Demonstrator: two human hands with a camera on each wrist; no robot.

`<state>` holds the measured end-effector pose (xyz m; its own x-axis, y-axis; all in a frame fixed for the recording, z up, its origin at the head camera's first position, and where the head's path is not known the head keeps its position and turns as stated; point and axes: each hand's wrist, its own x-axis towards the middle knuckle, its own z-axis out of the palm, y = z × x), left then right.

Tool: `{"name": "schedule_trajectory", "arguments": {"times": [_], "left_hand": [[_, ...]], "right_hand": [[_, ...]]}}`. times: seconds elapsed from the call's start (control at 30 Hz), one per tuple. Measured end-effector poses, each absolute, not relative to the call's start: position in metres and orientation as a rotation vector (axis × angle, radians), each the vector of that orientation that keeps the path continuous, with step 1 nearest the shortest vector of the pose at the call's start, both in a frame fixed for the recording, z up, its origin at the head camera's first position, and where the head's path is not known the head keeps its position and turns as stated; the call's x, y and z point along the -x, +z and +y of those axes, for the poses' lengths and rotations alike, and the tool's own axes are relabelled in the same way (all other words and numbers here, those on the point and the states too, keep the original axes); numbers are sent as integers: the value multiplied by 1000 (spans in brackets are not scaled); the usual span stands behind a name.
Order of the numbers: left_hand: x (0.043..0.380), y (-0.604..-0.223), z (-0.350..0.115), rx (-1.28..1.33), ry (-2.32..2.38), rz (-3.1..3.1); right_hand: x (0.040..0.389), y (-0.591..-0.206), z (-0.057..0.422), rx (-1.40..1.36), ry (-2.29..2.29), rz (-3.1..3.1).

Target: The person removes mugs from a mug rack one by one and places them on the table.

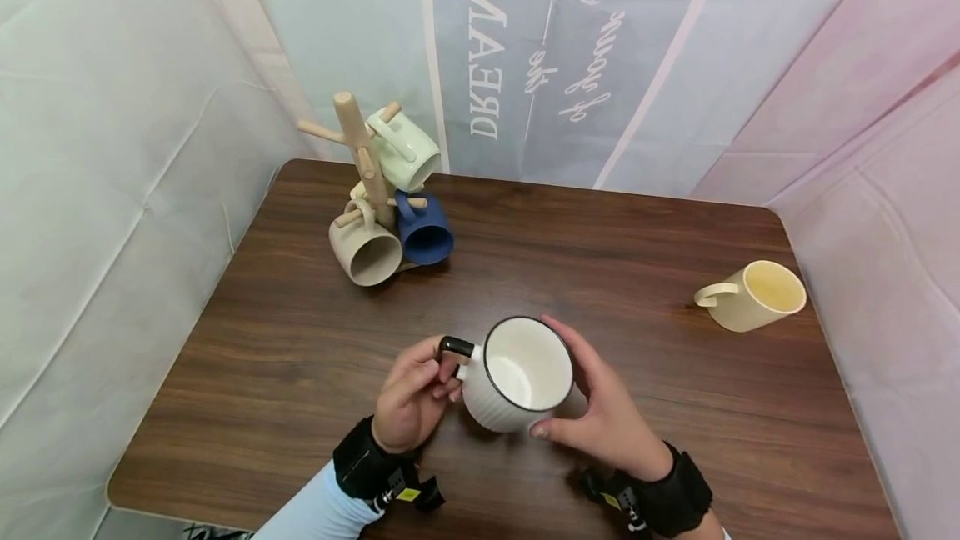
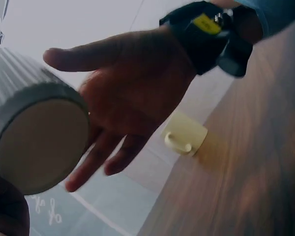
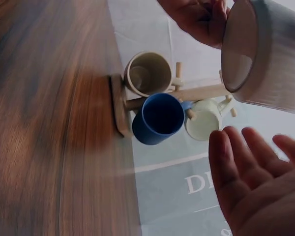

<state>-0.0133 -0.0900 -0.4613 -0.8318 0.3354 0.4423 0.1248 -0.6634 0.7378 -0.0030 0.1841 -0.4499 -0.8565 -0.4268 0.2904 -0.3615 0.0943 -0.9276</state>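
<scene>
A white ribbed mug point(image 1: 491, 402) with a black rim and a black-topped handle point(image 1: 457, 346) is held above the table, its mouth facing up toward the head camera. My left hand point(image 1: 411, 400) pinches that handle from the left. On the other side, my right hand point(image 1: 600, 415) is spread beside the mug, thumb near its front and fingers near its back. In the right wrist view, the fingers of the right hand point(image 3: 258, 182) are extended, with a gap between them and the mug point(image 3: 280, 59). The left wrist view shows the mug's flat base point(image 2: 42, 145).
A wooden mug tree point(image 1: 349, 119) stands at the back left, bearing a pale green mug point(image 1: 408, 152), a blue mug point(image 1: 426, 232) and a beige mug point(image 1: 352, 250). A yellow mug point(image 1: 738, 307) lies tilted near the right edge of the brown table point(image 1: 300, 407). Fabric walls surround the table's back and sides.
</scene>
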Motion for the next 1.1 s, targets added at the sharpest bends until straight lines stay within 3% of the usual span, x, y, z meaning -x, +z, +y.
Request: {"name": "schedule_trajectory", "arguments": {"times": [0.2, 0.53, 0.93, 1.1], "left_hand": [[10, -463, -84, -834, 2561, 1160], [15, -469, -83, -792, 2542, 1286], [18, -473, -75, -522, 2292, 1626], [17, -479, -74, -572, 2175, 1783]], "right_hand": [[3, -448, 180, 1022, -1941, 2077], [-1, -447, 180, 938, -1745, 2355], [15, -452, 178, 1421, -1777, 2702], [16, -452, 176, 1523, -1829, 2732]]}}
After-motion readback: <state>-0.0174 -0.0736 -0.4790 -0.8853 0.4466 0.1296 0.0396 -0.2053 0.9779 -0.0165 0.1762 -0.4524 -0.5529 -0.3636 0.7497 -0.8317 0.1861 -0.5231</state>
